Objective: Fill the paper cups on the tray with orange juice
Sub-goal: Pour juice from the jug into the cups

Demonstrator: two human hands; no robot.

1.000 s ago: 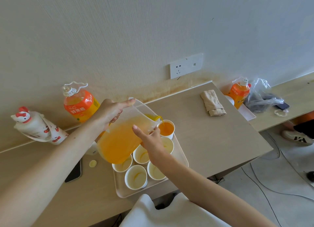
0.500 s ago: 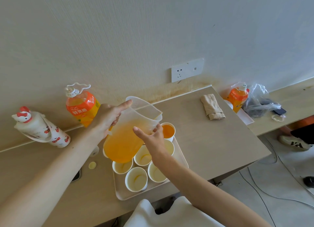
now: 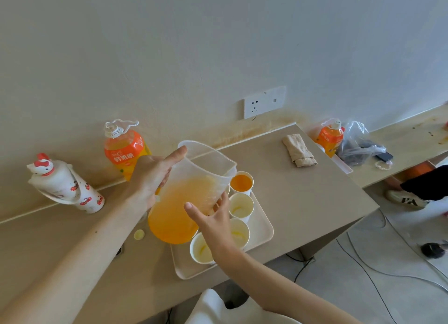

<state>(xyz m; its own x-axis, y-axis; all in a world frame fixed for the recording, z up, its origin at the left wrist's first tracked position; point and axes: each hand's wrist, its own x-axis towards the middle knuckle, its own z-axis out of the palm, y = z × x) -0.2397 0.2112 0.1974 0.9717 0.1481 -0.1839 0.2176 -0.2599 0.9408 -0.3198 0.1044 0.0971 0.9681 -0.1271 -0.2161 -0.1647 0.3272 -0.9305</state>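
A clear plastic pitcher point(image 3: 186, 197), about half full of orange juice, hangs over the left part of the cream tray point(image 3: 264, 224). My left hand point(image 3: 151, 176) grips its handle side, thumb along the rim. My right hand point(image 3: 211, 214) supports the pitcher's front wall with spread fingers. Several white paper cups stand on the tray. The far cup point(image 3: 241, 183) holds orange juice. The cup behind it in the row point(image 3: 240, 206) and the near cups point(image 3: 201, 249) show only pale residue. The pitcher hides part of the tray.
A large orange juice bottle point(image 3: 123, 149) stands by the wall, a white cartoon-print bottle point(image 3: 65, 185) to its left. A folded cloth point(image 3: 299, 150) lies far right on the table, with a second juice bottle point(image 3: 329, 137) and plastic bag point(image 3: 358, 144) beyond. A yellow cap point(image 3: 139, 234) lies near the tray.
The pitcher has tipped back from pouring into the far cup and moved toward me over the tray. The stream has stopped. Both hands kept their hold.
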